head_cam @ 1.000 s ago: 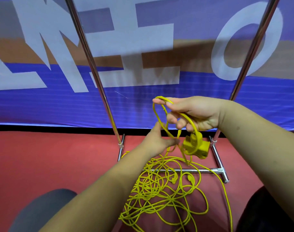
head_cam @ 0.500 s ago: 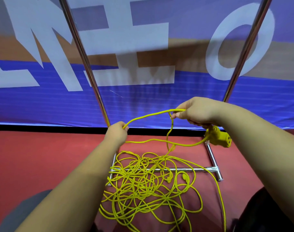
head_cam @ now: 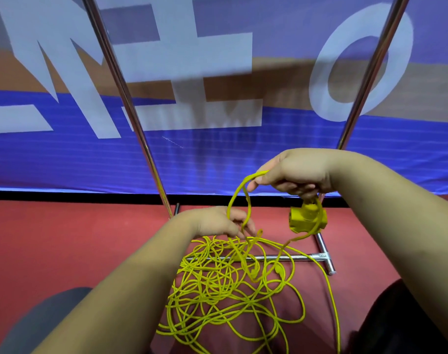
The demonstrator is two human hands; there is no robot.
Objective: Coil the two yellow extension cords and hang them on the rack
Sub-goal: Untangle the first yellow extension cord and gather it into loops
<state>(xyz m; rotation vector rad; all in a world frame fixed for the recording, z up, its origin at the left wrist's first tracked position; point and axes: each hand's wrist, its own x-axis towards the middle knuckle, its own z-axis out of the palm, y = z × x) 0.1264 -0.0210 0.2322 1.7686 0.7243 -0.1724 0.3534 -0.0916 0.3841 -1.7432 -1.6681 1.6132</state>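
the right hand is raised in front of the banner, its fingers curled down round a strand of the yellow extension cord and gripping it. from the thumb side of this hand the cord arcs out and down in an open loop to the left hand, which pinches it between thumb and curled fingertips, lower and nearer the body. the cord's yellow socket block hangs just below the right hand, with a strand looped round it and trailing down to the floor.

the rest of the cord lies in a loose tangle on the red floor, directly under both hands and between the person's knees. it is draped over the chrome base bar of the rack, whose left upright and right upright rise on either side of the hands. the strands cross the bar in several places.

the rack's top is cut off by the upper edge, and the right forearm covers the foot of the right upright. in the tangle i cannot tell one cord from the other. the right palm is turned away, so how many turns of cord it holds is hidden.
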